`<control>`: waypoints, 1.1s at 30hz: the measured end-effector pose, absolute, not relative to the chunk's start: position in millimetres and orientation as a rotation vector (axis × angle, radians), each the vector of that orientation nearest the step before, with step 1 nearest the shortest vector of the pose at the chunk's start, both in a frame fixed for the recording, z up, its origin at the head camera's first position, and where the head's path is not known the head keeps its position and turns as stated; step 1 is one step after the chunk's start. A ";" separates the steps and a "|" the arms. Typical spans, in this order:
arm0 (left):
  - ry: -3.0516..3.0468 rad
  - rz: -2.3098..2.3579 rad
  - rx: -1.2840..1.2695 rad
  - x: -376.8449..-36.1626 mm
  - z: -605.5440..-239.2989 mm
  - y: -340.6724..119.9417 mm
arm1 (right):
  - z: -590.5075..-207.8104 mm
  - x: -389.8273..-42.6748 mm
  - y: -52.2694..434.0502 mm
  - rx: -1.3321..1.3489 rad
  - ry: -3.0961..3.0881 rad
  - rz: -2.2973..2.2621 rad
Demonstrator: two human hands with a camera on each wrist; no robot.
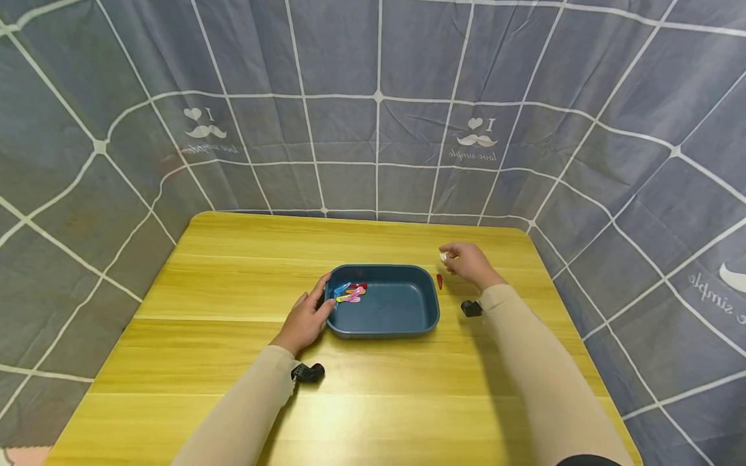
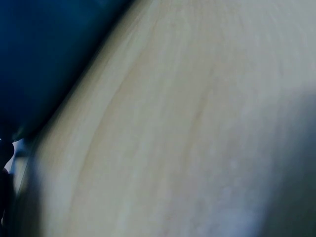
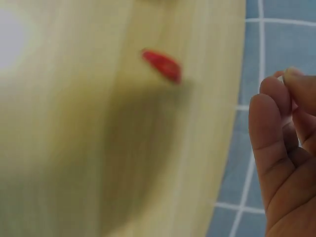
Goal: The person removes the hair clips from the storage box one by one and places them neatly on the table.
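We rest left hand against left rim of dark blue rectangular plastic tray, fingers relaxed, thumb over edge, likely steadying it. Pile of coloured hair clips lies in tray's left end, beside thumb. Right hand hovers right of tray, fingers curled, pinching small pale object; too small to identify. Small red clip lies alone on yellow wooden worktop, between tray and right hand. Left wrist view blurred: only tray edge, worktop.
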State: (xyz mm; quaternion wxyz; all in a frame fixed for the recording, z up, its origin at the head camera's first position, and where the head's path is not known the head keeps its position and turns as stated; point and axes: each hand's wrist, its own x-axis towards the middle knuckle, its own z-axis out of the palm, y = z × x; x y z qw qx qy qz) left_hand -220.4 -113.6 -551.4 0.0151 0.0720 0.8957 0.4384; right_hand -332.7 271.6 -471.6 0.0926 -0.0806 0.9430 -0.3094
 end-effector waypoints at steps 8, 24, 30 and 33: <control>2.808 1.367 0.242 -221.2 -550.6 -112.8 | -499.0 -329.6 289.4 -0.204 2.818 -0.836; 2.795 1.354 0.234 -219.8 -549.2 -112.8 | -523.9 -318.6 292.9 -0.086 2.739 -0.921; 2.790 1.361 0.237 -219.5 -548.2 -112.9 | -525.7 -318.4 295.9 -0.088 2.743 -0.867; 2.792 1.356 0.223 -219.4 -548.3 -113.2 | -527.4 -317.8 295.9 -0.096 2.747 -0.860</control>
